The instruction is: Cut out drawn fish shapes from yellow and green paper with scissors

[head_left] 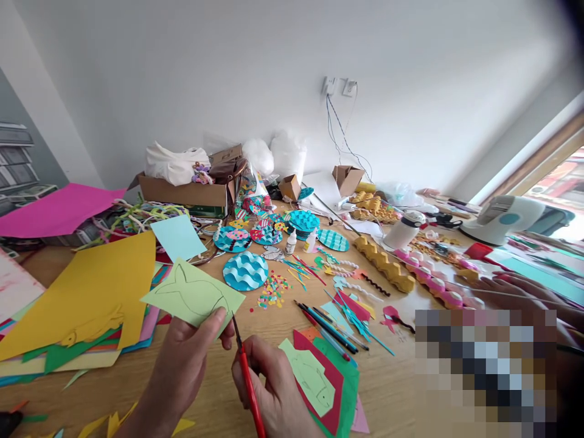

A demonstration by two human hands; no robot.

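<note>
Holding a light green sheet (191,301) at near centre, raised above the table (401,395), pinched in the left hand (189,359) between thumb on top and fingers underneath. Showing face up, a drawn fish outline (201,293), with tail toward far left and rounded end toward near right, close to the thumb. Gripping red scissors (247,372) in the right hand (269,371), with fingers curled around the handle and tip aimed away, at the sheet's near right edge. Cannot tell the opening of the blades, nor any contact with the paper.

For a clean cut, keep the blades square to the sheet and turn the paper with the left hand rather than twisting the right wrist. Slide the left thumb and fingertips back before closing, being just beside the blade line. Snip short around the curve, and go slowly into the narrow tail notch, probably the easiest place to overshoot. Support close to the cut without creasing. Avoid brushing with the right forearm the light green fish (312,377) lying on crimson paper (335,389), just right of the right hand.
</note>
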